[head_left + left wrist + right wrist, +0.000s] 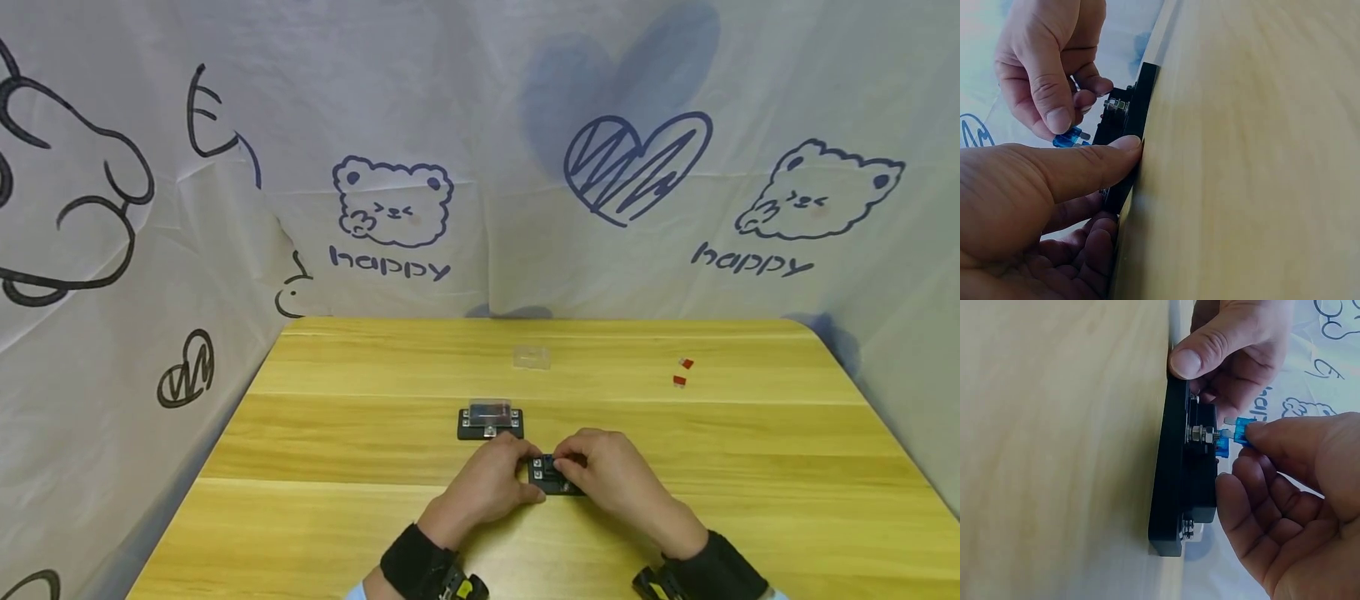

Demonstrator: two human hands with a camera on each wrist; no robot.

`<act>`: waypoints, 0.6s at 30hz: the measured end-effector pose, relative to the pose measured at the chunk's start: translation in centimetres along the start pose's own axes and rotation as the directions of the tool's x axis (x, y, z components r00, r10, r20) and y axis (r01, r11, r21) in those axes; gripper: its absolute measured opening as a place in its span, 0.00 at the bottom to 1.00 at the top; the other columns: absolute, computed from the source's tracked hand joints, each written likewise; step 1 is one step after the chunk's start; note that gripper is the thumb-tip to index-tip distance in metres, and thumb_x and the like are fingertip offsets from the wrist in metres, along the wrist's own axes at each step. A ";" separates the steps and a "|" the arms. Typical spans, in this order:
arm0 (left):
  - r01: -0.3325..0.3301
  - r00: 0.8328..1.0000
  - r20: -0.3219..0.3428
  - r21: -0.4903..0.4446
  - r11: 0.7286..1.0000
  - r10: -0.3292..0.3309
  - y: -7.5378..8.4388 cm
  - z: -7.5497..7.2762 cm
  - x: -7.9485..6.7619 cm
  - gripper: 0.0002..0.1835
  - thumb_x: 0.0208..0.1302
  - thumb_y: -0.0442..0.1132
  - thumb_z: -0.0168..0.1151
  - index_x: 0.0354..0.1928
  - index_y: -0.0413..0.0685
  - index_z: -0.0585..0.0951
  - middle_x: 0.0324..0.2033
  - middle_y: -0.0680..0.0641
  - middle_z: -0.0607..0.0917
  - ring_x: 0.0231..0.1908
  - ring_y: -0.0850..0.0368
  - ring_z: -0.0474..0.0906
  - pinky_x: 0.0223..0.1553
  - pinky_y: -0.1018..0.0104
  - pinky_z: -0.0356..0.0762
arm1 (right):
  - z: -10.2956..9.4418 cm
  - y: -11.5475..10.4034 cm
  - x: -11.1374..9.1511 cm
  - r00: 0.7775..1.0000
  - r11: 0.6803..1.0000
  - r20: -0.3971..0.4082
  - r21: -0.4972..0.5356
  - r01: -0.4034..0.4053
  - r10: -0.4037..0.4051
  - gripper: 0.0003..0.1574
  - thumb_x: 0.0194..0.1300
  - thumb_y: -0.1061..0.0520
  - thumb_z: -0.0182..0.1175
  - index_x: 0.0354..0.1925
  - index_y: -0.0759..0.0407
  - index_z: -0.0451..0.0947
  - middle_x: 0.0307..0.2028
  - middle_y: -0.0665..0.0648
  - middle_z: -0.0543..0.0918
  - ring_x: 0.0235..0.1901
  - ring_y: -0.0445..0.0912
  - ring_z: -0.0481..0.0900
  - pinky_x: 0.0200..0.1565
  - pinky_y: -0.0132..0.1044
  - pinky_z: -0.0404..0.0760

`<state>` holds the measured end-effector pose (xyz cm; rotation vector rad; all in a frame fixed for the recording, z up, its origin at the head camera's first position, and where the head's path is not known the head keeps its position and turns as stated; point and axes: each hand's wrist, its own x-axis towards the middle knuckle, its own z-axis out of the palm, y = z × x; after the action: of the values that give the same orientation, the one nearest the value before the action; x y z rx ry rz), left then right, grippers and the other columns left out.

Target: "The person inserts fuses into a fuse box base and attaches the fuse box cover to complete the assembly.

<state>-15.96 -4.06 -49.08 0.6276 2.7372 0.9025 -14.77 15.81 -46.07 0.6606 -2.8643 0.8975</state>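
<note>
My left hand point(491, 479) grips a black fuse block point(1169, 469) by its end, thumb on the near edge and fingers on the far side. The block lies flat on the table, with metal screw terminals along it. My right hand point(611, 471) pinches a blue blade fuse point(1243, 430) between thumb and forefinger, close over the block, its metal prongs toward the block. Another blue fuse point(1222, 449) sits in the block beside it. In the left wrist view, my left thumb point(1125, 144) covers part of the block.
Just beyond my left hand stands a second fuse block point(465, 433) with a clear cover point(490, 410) on it. A loose clear cover point(531, 357) lies farther back. Two small red fuses point(679, 381) lie at the back right of the wooden table point(337, 450). Printed cloth surrounds it.
</note>
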 end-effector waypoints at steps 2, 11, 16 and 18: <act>-0.001 1.000 0.002 -0.001 1.000 0.001 0.1 -0.1 0.0 0.27 0.47 0.49 0.76 0.50 0.51 0.82 0.37 0.54 0.76 0.33 0.61 0.70 0.37 0.66 0.72 | 0.0 0.0 0.0 1.000 1.000 -0.005 -0.020 0.023 -0.023 0.03 0.58 0.56 0.68 0.33 0.52 0.86 0.28 0.43 0.82 0.27 0.34 0.75 0.30 0.32 0.77; -0.001 1.000 -0.004 0.003 1.000 0.001 0.0 -0.1 0.0 0.26 0.46 0.49 0.77 0.49 0.51 0.82 0.38 0.53 0.77 0.34 0.61 0.71 0.38 0.65 0.73 | 0.4 -0.3 -0.1 0.998 0.994 -0.011 -0.096 0.057 -0.058 0.03 0.57 0.55 0.69 0.31 0.52 0.86 0.28 0.43 0.81 0.28 0.35 0.76 0.31 0.33 0.77; -0.002 1.000 -0.005 0.000 1.000 0.002 0.0 -0.1 0.0 0.27 0.46 0.49 0.77 0.50 0.51 0.82 0.38 0.53 0.77 0.35 0.61 0.71 0.39 0.65 0.73 | 0.6 -0.4 -0.2 0.998 0.991 -0.002 -0.118 0.059 -0.060 0.03 0.57 0.55 0.69 0.32 0.52 0.85 0.29 0.43 0.82 0.29 0.35 0.76 0.31 0.33 0.77; -0.003 1.000 -0.004 -0.001 1.000 0.003 0.0 -0.1 0.0 0.27 0.46 0.49 0.76 0.50 0.51 0.82 0.38 0.53 0.77 0.34 0.61 0.71 0.39 0.65 0.73 | 0.7 -0.4 -0.2 0.998 0.990 -0.003 -0.127 0.060 -0.060 0.03 0.57 0.55 0.69 0.32 0.52 0.85 0.29 0.43 0.81 0.29 0.35 0.76 0.31 0.33 0.77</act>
<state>-15.96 -4.11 -49.03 0.6305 2.7395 0.9068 -14.39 15.20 -46.47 0.7244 -2.8496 0.7015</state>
